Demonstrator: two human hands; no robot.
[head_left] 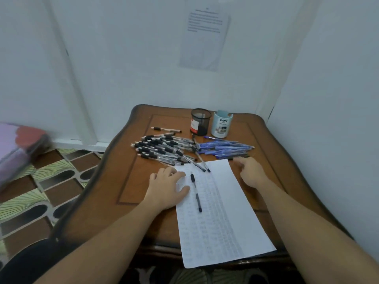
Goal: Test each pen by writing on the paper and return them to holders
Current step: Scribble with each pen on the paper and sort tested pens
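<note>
Reaching for the next pen to test — right hand stretched past the upper right corner of the paper, knuckles up, fingers curled down onto a dark pen at the near edge of the blue pens. Grip there neither plainly pinching nor plainly apart; cannot tell from this angle. Left hand laid palm-down on the sheet's upper left edge, fingers spread and pressed flat, holding nothing. Best done by pinning the sheet with that flat pressure, lifting the chosen pen by its barrel without dragging its neighbours, then writing in an unmarked strip. Other loose stock: heap of clear black-banded pens behind the paper, one black-capped pen lying along the sheet just beside the left thumb. Both targets — black mesh holder and pale printed holder — upright at the far side of the wooden surface, well apart from either hand.
</note>
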